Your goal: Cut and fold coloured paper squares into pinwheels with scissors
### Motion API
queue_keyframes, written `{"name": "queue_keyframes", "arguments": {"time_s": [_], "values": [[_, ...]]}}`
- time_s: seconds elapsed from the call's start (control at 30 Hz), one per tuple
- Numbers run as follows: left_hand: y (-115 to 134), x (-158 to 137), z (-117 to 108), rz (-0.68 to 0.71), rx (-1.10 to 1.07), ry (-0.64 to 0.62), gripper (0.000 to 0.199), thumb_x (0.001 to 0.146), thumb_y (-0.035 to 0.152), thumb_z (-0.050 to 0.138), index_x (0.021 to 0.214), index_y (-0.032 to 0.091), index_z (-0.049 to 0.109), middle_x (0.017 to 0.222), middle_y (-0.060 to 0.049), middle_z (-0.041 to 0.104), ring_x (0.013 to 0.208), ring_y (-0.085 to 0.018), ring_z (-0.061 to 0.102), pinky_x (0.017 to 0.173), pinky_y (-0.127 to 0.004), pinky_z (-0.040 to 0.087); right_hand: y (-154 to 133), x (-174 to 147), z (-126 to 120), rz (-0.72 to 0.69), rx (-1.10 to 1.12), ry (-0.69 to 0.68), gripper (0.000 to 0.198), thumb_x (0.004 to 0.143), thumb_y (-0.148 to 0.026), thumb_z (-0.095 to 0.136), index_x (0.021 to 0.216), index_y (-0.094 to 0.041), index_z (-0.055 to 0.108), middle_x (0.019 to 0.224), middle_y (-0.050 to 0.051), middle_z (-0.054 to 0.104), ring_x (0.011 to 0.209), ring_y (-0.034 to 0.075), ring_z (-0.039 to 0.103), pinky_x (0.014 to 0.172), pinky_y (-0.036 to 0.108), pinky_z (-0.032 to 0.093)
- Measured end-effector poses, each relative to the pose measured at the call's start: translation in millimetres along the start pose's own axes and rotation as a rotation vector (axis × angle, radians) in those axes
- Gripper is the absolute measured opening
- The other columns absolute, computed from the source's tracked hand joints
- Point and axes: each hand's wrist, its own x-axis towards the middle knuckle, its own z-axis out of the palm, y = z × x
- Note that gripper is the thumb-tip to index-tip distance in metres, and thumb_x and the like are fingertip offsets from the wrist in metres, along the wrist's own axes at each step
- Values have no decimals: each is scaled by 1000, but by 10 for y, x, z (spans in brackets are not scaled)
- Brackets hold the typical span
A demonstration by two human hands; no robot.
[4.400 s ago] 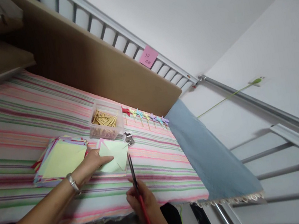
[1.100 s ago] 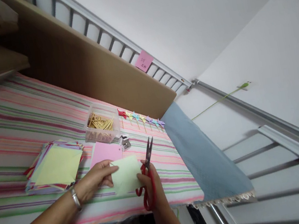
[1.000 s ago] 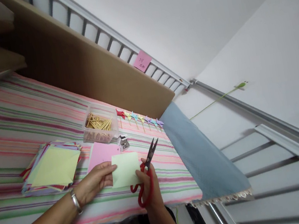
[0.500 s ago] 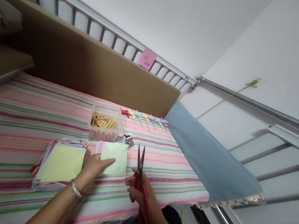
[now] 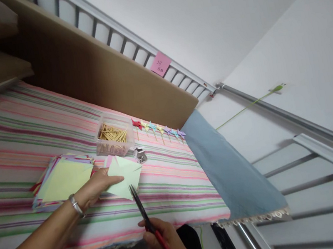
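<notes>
My left hand (image 5: 100,182) pinches a pale green paper square (image 5: 126,173) by its left side, thumb lying on top. Slits run in from some of the square's corners. In my right hand (image 5: 162,241) is a pair of red-handled scissors (image 5: 142,210). Their tips meet the lower corner of the green square, and the blades look almost closed. A pink paper sheet (image 5: 108,161) shows partly from behind the green square. To the left lies a stack of coloured paper squares (image 5: 67,179), a yellow one on top.
Beyond the paper stands a clear plastic box (image 5: 114,137) of small golden sticks. A small silvery item (image 5: 140,155) lies beside it. Several paper pinwheels (image 5: 160,130) line the back of the striped cloth (image 5: 177,194). A cardboard panel (image 5: 108,79) rises behind.
My right hand has lowered and tilted the scissors left, bringing their blades from spread in the air to the paper's lower corner. The green square has turned in my left hand.
</notes>
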Motion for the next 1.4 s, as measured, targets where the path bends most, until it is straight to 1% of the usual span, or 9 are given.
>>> {"name": "queue_keyframes", "arguments": {"time_s": [0.13, 0.3, 0.4, 0.6, 0.7, 0.83, 1.0, 1.1, 1.4], "values": [[6, -15, 8, -22, -13, -5, 27, 58, 33, 71, 74, 12, 65, 69, -4, 69, 69, -23, 63, 63, -30, 46, 6, 26, -2, -28, -13, -6, 53, 67, -58, 59, 98, -15, 60, 49, -6, 41, 36, 3, 29, 33, 15, 20], [15, -26, 19, -19, -63, -27, 24, 59, 30, 70, 74, 12, 65, 71, -6, 70, 67, -23, 64, 63, -31, 46, -3, 9, 3, 20, -39, -19, 51, 69, -56, 58, 101, -15, 58, 47, -8, 36, 34, 3, 27, 32, 16, 19], [13, -23, 21, -11, -51, -14, 22, 59, 29, 69, 73, 13, 65, 73, -6, 71, 67, -23, 64, 63, -31, 47, -28, -13, 13, 22, -48, -10, 50, 71, -54, 58, 102, -15, 58, 49, -7, 38, 35, 4, 27, 33, 16, 19], [0, -27, 32, -31, 0, 36, 23, 59, 29, 70, 75, 13, 64, 71, -6, 71, 64, -23, 64, 59, -31, 47, -51, 12, 14, -31, -78, 9, 45, 70, -50, 60, 97, -15, 62, 55, -5, 38, 42, 5, 30, 37, 17, 22], [17, -45, 43, -37, -19, 20, 23, 59, 28, 70, 75, 13, 64, 71, -7, 71, 65, -24, 65, 60, -31, 47, -46, 32, 19, -64, -76, 21, 43, 69, -49, 62, 95, -15, 63, 56, -5, 37, 46, 6, 30, 40, 18, 24], [42, -69, 58, -43, -96, -35, 24, 60, 28, 69, 78, 13, 65, 71, -6, 71, 66, -23, 65, 61, -31, 47, -66, 41, 28, -69, -88, 41, 40, 68, -47, 63, 93, -16, 64, 56, -5, 37, 47, 7, 31, 42, 19, 24], [36, -64, 55, -23, -108, -2, 22, 60, 26, 70, 77, 13, 65, 72, -6, 71, 63, -21, 64, 58, -29, 47, -116, 27, 35, -49, -106, 45, 36, 69, -43, 63, 93, -16, 63, 60, -4, 40, 49, 7, 32, 44, 20, 25], [41, -63, 56, -22, -119, -15, 21, 60, 25, 70, 76, 12, 65, 71, -5, 71, 63, -21, 64, 58, -29, 47, -122, 25, 39, -41, -105, 51, 34, 71, -41, 61, 93, -17, 63, 60, -4, 40, 48, 7, 32, 44, 19, 24], [54, -74, 68, -30, -100, -7, 20, 60, 25, 69, 76, 13, 64, 71, -5, 71, 64, -23, 66, 60, -31, 48, -82, 65, -8, -104, -169, 8, 38, 70, -47, 62, 91, -16, 63, 56, -5, 36, 50, 8, 31, 46, 20, 25]]}}
